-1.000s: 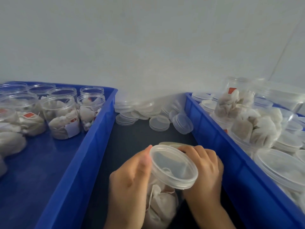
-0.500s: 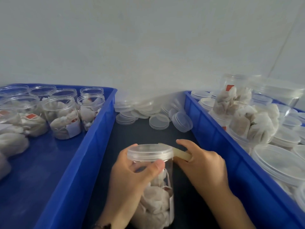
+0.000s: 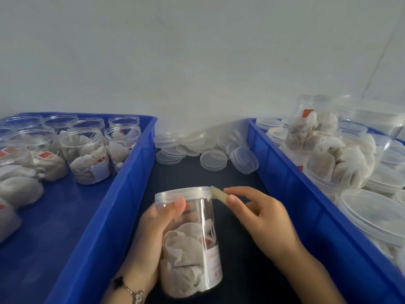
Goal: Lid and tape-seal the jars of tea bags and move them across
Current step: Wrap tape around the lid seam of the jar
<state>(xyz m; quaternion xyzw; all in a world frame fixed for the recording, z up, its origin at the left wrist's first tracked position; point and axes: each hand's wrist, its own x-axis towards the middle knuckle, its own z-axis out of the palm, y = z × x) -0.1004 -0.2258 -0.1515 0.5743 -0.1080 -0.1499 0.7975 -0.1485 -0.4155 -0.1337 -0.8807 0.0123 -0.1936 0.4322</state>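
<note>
Holding a jar (image 3: 192, 244) upright in the lower centre of the frame, the left hand (image 3: 151, 235) wraps round its clear wall, thumb pressed just under the lid (image 3: 183, 194). That lid sits on the jar, and tea bags (image 3: 186, 255) fill its lower half. At the lid's right edge a strip of tape (image 3: 219, 194) sticks out toward the right hand (image 3: 260, 216), whose thumb and forefinger pinch the strip's free end; the other fingers are loosely curled. A bracelet (image 3: 129, 289) shows on the left wrist. The jar stands over a dark surface (image 3: 241, 270) between two blue trays. The left tray (image 3: 122, 194) fills the left side of the frame and holds open jars (image 3: 87, 154) of tea bags without lids, grouped in its upper part. The right tray (image 3: 295, 194) runs along the right side and is piled with lidded jars (image 3: 337, 163), some lying on their sides. Loose lids (image 3: 213, 160) lie heaped at the centre of the frame against the pale wall (image 3: 197, 62), between the two trays.
</note>
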